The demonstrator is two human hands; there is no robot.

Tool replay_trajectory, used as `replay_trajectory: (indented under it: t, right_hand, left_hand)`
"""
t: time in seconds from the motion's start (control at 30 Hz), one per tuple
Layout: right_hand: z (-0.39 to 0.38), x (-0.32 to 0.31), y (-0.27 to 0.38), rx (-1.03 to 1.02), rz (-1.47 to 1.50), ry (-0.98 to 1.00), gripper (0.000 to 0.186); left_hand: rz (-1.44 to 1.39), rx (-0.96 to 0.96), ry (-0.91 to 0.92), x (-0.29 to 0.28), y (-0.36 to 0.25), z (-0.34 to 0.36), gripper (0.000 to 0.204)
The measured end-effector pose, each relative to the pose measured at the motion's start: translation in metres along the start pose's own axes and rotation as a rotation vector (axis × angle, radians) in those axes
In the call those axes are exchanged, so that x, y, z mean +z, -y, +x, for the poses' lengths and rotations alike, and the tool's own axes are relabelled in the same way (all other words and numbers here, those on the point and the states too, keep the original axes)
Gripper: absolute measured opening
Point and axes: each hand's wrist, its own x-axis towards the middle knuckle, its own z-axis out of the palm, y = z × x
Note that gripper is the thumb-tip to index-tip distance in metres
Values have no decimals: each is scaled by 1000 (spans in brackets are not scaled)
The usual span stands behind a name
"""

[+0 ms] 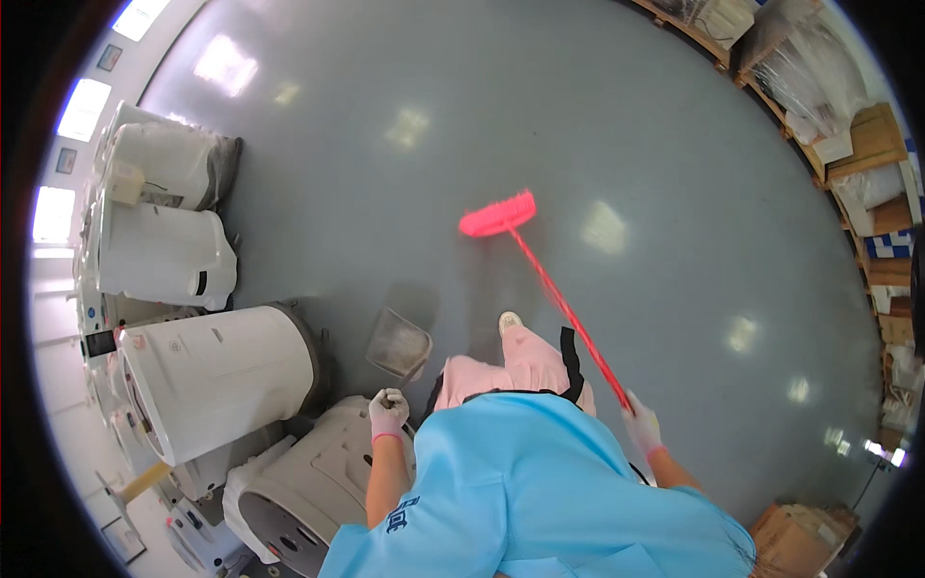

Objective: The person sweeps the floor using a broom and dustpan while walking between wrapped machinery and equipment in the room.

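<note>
My right hand (641, 426), in a white glove, is closed round the upper end of a red broom handle. The broom (497, 214) has a pink-red head that stretches ahead of me, at or just above the grey floor. My left hand (389, 412), gloved in white too, is closed on the handle of a grey dustpan (397, 345). The pan hangs low at my left, near the floor; whether it touches cannot be made out. Its inside shows nothing distinct.
Large white machines (222, 376) line the left side, one grey-white unit (328, 472) close by my left arm. Wrapped goods on wooden pallets (809, 77) run along the right edge. A cardboard box (800, 539) stands behind me at right. Grey floor (617, 125) stretches ahead.
</note>
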Motion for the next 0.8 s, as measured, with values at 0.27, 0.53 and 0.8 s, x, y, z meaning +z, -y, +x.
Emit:
replay_trajectory:
  t: [0.27,0.53,0.8]
  right_hand:
    - [175,26,172,-118,-39,24,46]
    - [88,152,65,-203,-70,-88,48]
    - [-200,208,-99,106,-144,157,50]
  left_hand:
    - [165,39,-23,-57,-6,-52,16]
    - [258,-106,-18,-103,-39,-47,13]
    - [395,-121,-140,-154,-80,-20,15]
